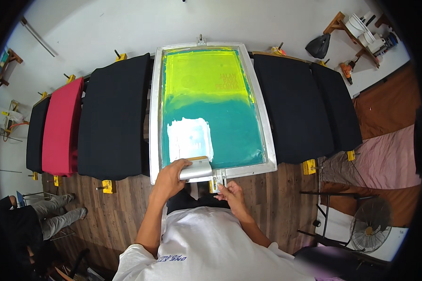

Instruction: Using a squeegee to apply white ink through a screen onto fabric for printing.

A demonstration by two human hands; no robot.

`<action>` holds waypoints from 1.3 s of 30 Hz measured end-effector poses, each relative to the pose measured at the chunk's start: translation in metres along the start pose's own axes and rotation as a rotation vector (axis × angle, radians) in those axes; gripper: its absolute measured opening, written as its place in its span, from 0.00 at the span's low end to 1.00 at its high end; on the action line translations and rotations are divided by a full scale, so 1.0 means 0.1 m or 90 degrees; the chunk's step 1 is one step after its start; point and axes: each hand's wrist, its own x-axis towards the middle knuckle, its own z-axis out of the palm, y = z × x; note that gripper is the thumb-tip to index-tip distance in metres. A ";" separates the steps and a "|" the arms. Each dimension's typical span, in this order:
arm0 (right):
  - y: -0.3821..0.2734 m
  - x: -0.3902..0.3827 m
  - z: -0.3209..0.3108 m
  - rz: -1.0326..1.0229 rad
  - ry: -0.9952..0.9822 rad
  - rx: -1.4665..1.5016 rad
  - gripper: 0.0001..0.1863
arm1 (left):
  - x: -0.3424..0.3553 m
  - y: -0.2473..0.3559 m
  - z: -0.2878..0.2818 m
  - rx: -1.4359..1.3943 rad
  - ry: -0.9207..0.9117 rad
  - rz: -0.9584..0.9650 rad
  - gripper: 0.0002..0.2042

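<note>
A screen printing frame (pixel 266 136) with an aluminium rim lies before me. Its mesh is yellow-green at the far end and teal nearer me, with a patch of white ink (pixel 177 136) at the near left. My left hand (pixel 171 179) is closed round a silver squeegee (pixel 198 170), which sits at the near end of the white patch, its yellowish blade edge facing away from me. At the middle of the near rim is a metal bracket (pixel 217 181). The fingers of my right hand (pixel 233 195) pinch its lower right part.
Boards covered in black cloth (pixel 112 117) and a red cloth (pixel 62 126) flank the frame, with more black cloth (pixel 293 107) at right. Yellow clamps (pixel 309 166) jut from their ends. A fan (pixel 369 229) stands at lower right; another person (pixel 37 215) is at lower left.
</note>
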 end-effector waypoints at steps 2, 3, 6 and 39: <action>0.00 0.01 0.01 -0.001 0.000 -0.001 0.15 | 0.00 -0.01 0.01 0.007 0.016 0.011 0.24; 0.00 0.00 0.02 -0.013 0.010 -0.027 0.16 | -0.01 -0.02 0.01 0.013 0.028 0.024 0.23; 0.06 0.01 0.03 -0.042 0.023 -0.053 0.16 | 0.00 -0.04 0.02 0.014 0.025 0.023 0.23; 0.08 -0.06 0.15 -0.093 0.121 -0.079 0.15 | -0.11 -0.09 0.09 0.052 0.019 0.062 0.28</action>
